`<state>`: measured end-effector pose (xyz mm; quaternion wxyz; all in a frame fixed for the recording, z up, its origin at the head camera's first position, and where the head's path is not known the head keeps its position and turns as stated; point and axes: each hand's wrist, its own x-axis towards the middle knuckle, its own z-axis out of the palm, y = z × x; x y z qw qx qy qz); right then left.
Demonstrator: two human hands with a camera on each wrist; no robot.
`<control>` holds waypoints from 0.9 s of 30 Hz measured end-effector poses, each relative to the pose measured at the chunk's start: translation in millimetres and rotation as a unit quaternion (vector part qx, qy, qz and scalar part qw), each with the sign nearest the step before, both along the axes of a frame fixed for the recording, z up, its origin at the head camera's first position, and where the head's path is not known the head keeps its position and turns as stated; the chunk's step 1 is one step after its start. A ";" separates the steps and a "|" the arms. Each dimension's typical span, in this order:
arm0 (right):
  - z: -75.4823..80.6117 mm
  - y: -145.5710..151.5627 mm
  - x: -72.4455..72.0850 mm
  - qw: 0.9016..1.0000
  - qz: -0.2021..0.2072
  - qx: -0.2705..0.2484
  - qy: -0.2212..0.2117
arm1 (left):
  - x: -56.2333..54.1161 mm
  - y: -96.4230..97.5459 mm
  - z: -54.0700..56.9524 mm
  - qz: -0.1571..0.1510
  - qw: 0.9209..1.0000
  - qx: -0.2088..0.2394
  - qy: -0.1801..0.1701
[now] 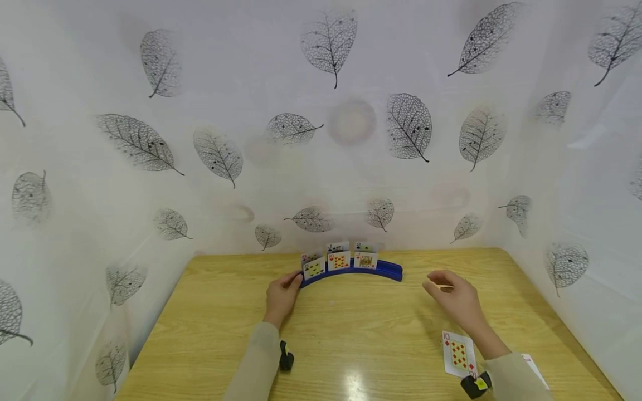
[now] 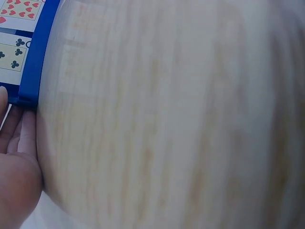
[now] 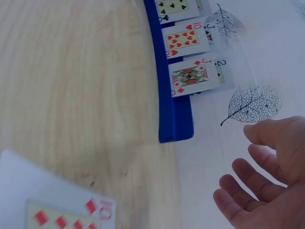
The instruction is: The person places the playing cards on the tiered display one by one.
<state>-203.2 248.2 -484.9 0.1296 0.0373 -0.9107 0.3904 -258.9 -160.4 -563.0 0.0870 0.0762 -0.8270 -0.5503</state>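
A curved blue card holder [image 1: 389, 269] stands on the table with two rows of playing cards in it. Its front row shows a clubs card [image 1: 314, 269], the ten of hearts [image 1: 339, 260] and the jack of diamonds [image 1: 365, 260]; cards behind them are partly covered. My left hand [image 1: 282, 296] pinches the holder's left end, thumb in front. Off the holder's right end, my right hand [image 1: 455, 298] hangs with nothing in its loosely bent fingers [image 3: 248, 183]. The ten of diamonds [image 1: 458, 354] lies face up on the table below the right hand.
Another card [image 1: 534, 370] lies at the right, partly hidden by my right sleeve. The wooden table [image 1: 215, 312] is bordered at the back and sides by a white curtain with a leaf print [image 1: 408, 127]. Black straps with camera mounts sit on both wrists.
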 end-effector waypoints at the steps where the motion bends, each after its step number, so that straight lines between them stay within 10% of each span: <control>1: -1.0 2.6 3.6 1.000 0.001 0.005 -0.002 | -0.2 0.0 0.2 0.000 1.000 -0.001 0.000; 27: -27.2 64.5 60.1 0.989 0.018 0.065 -0.134 | 0.3 -0.2 2.2 0.002 1.000 0.003 -0.001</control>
